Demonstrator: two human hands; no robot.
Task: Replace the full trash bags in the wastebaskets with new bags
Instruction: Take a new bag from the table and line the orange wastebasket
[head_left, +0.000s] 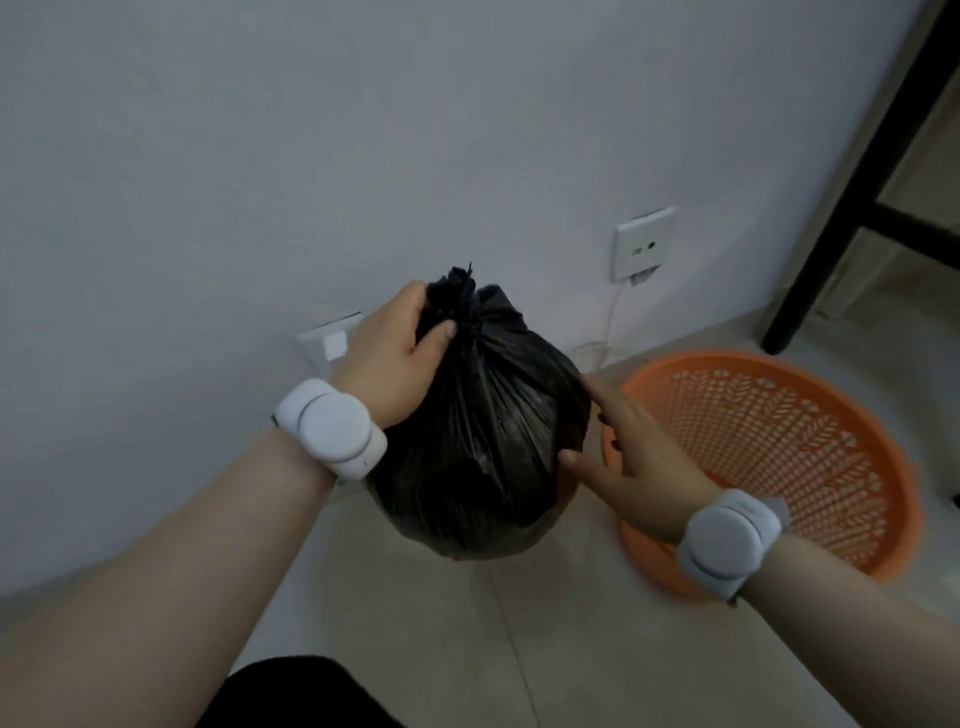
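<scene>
I am gripping the black trash bag (483, 441) by its neck with my left hand (395, 358). My fingers and thumb are curling round the gathered plastic just below the twisted top. A short ragged tuft of plastic is sticking up above my fist.

The bag is looking full and rounded, almost ball-shaped. Tight pleats are fanning down from the neck and smoothing out over the bulging lower half. The plastic is thin and a little glossy, catching dull grey highlights on its creases.

My right hand (634, 457) is staying loose, with the fingers straight and spread. The fingertips and thumb are touching the bag's right side and holding nothing.

The bag is sitting in front of the white wall (311, 130) and above the pale tiled floor (519, 649). It is just to the left of the orange mesh wastebasket (769, 364), and its lower right edge is overlapping the basket's rim. I cannot tell whether its bottom is touching the floor.

I am wearing a white wristband on my left wrist (332, 428) and another on my right wrist (727, 540).
</scene>
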